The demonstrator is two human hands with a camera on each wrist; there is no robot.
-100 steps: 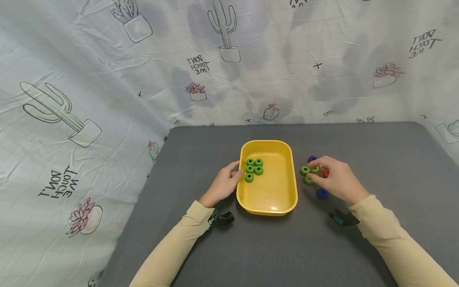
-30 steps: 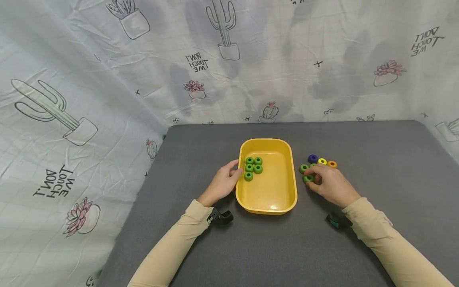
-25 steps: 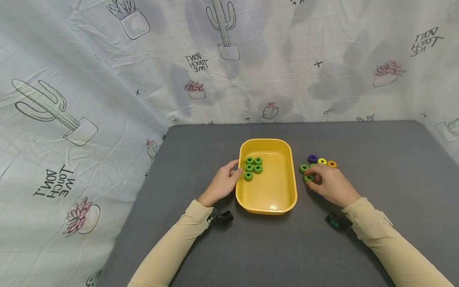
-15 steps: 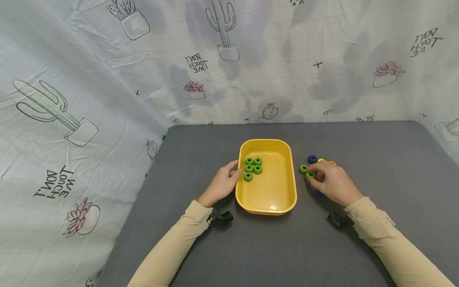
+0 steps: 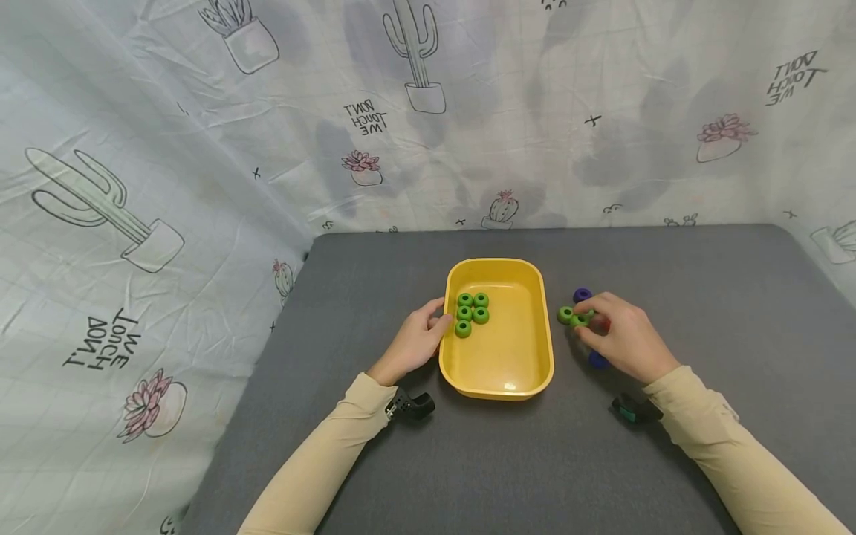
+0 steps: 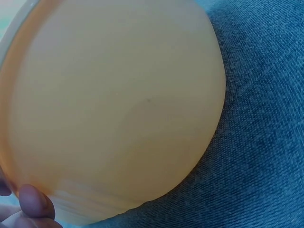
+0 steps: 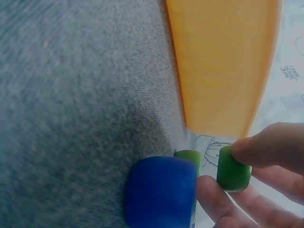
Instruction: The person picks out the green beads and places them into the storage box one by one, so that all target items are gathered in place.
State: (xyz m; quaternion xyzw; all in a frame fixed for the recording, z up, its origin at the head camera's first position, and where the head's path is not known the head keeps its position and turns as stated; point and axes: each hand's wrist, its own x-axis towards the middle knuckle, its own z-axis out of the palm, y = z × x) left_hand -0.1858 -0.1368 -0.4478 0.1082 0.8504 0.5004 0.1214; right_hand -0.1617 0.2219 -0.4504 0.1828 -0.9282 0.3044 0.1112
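My left hand [image 5: 416,340] holds the left rim of a yellow tray [image 5: 511,364], thumb over the edge; its fingertips [image 6: 35,202] also show at the rim in the left wrist view. Several green beads [image 5: 463,334] sit in the tray's upper left part. To the right of the tray, my right hand [image 5: 631,338] pinches a green bead [image 7: 232,173] between thumb and fingers, raised off the table in the right wrist view. Close by lie another green bead [image 5: 564,316] and a blue bead [image 5: 582,295]. A red bead [image 5: 605,323] is mostly hidden behind the hand.
A second blue bead [image 5: 597,360] lies just below the right hand, large in the right wrist view. Everything rests on a grey cloth-covered table [image 5: 401,483]. A white curtain [image 5: 281,134] printed with cacti hangs behind and at the left.
My right hand has taken the green bead from the cluster and lifted it slightly. Yellow and orange beads seen earlier are now covered by the hand. The left hand and tray stay put.
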